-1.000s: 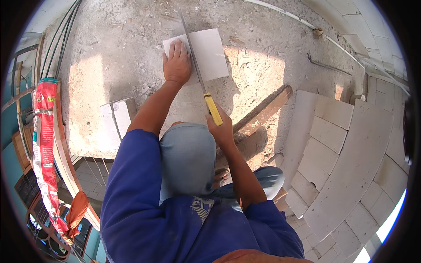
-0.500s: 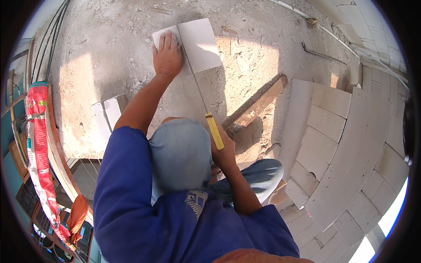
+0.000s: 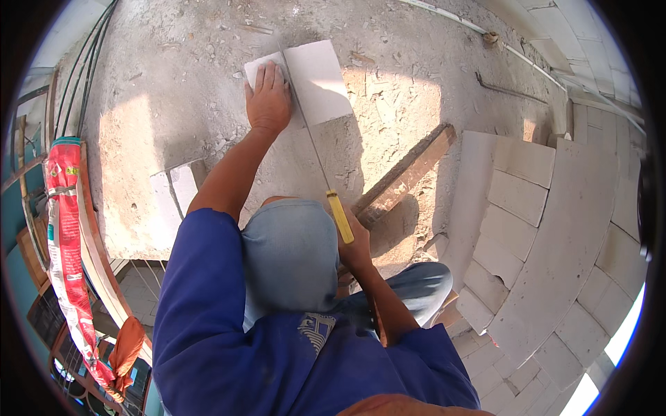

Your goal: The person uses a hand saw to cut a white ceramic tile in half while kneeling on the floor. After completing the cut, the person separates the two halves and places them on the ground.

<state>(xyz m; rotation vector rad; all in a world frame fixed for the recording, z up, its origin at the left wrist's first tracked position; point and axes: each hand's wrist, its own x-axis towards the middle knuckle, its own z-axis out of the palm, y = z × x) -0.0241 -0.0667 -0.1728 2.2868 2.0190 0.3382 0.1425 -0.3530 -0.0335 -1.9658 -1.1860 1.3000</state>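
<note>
A pale, light-weight building block [image 3: 320, 83] lies on the dusty floor in front of me, with a long, thin saw blade across it. My left hand [image 3: 269, 100] rests on the block's left part, fingers stretched forward, just left of the blade. My right hand [image 3: 357, 243] is closed around the yellow handle of the handsaw [image 3: 338, 215], beside my bent knee. The blade runs from the handle up and to the left over the block. How deep it sits in the block I cannot tell.
A reddish-brown wooden beam [image 3: 406, 173] lies right of the saw. Another pale block [image 3: 184, 184] sits left, by my left forearm. Block walls [image 3: 510, 208] stand at the right. A red and white sack [image 3: 66, 222] hangs at the left edge. A white pipe [image 3: 461, 21] crosses the far right.
The whole view has shifted slightly, so the scene sits a little lower. Both hands keep their places on the block and the handsaw's handle; any saw movement is small.
</note>
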